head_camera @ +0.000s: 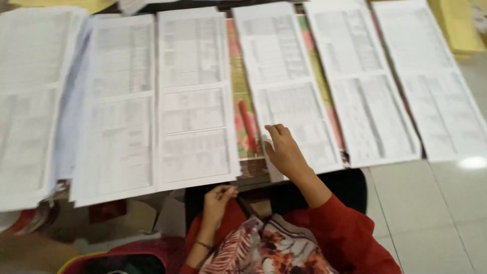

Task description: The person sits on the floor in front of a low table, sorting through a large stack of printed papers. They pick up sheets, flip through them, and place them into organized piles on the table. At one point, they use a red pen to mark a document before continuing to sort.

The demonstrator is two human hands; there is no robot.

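Note:
Several stacks of printed white sheets lie side by side on a patterned mat. My right hand [285,151] rests on the lower left corner of the middle-right paper stack [294,101], fingers curled over the left edge of its top sheet. A red pen [248,127] lies in the gap just left of that hand. My left hand [217,199] hovers near my lap, fingers pinched together, right below the corner of the centre paper stack [195,101]. Nothing shows between its fingers. The picture is blurred.
More paper stacks reach to the far left [30,101] and far right [441,91]. Yellow envelopes [456,25] lie at the top right. Pale floor tiles [431,213] are at the lower right. My red sleeve and flowered cloth [274,248] fill the bottom centre.

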